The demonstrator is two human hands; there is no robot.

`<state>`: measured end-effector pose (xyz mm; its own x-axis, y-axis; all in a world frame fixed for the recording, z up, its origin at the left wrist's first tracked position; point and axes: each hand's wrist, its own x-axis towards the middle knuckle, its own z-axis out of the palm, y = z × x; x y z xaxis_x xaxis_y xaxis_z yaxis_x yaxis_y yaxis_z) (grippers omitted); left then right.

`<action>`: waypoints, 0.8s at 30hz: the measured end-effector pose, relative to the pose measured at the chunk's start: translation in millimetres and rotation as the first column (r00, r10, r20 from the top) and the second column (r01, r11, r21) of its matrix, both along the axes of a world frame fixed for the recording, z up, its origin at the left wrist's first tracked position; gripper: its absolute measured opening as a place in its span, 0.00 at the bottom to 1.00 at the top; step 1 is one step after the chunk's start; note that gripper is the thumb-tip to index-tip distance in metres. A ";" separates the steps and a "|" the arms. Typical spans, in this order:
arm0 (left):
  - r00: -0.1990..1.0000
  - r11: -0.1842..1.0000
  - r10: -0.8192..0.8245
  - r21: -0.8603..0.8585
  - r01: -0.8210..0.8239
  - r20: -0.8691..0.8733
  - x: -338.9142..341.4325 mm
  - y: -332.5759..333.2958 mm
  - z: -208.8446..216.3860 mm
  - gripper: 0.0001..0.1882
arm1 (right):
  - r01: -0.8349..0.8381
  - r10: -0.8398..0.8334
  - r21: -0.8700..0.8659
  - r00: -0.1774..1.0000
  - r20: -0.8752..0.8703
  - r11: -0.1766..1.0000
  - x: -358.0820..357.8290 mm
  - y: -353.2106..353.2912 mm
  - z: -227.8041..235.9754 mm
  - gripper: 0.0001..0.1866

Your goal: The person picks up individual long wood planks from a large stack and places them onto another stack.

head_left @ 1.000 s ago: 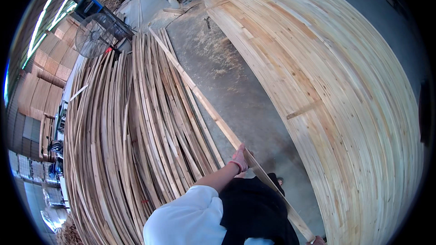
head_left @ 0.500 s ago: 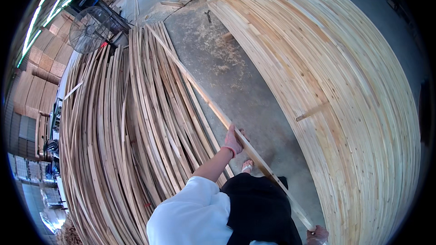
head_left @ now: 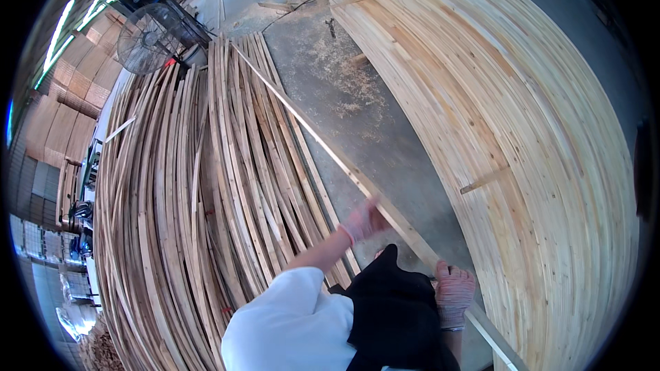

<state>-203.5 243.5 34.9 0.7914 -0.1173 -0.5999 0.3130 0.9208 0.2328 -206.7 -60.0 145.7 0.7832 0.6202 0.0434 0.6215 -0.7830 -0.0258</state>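
Note:
A long, narrow wooden strip (head_left: pixel 323 148) slants from the far left, over the stacked lumber, down to the lower right past my body. My right hand (head_left: pixel 454 295), in a pale knitted glove, is closed over its near part, and the strip's end runs on below the hand. Further up, my left hand (head_left: pixel 363 221), gloved as well, is right against the strip's left side. Motion smears its fingers, so their grip on the wood cannot be made out.
On the left lies a broad pile of loose wooden strips (head_left: pixel 172 199). Pale wood in tight rows (head_left: pixel 522 144) fills the right side, with a short piece (head_left: pixel 485 179) across it. Sawdust covers part of the concrete floor (head_left: pixel 392 137) between them. A fan (head_left: pixel 148 40) stands far left.
My right hand has moved up and inward along the strip from near its lower end. My left hand has shifted slightly down and its fingers have blurred. The view has turned a little.

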 end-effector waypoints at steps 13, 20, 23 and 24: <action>0.924 0.970 -0.232 0.007 0.242 0.305 6.6 -96.5 57.9 0.26 | 0.005 -0.005 0.175 1.000 0.002 0.985 9.9 -1.8 66.7 0.29; 0.930 0.969 -0.142 -0.145 0.201 0.339 5.4 -104.8 32.2 0.24 | 0.295 -0.285 0.048 0.945 -0.159 0.954 -24.2 -137.5 90.8 0.40; 0.964 0.970 -0.071 -0.206 0.126 0.256 2.2 -113.5 33.1 0.22 | 0.321 -0.342 -0.341 0.940 -0.001 0.884 -52.5 -207.8 116.8 0.23; 0.976 0.971 -0.044 -0.221 0.092 0.214 -0.1 -115.3 29.2 0.21 | 0.348 -0.445 -0.587 0.895 -0.025 0.731 -62.2 -227.7 122.5 0.34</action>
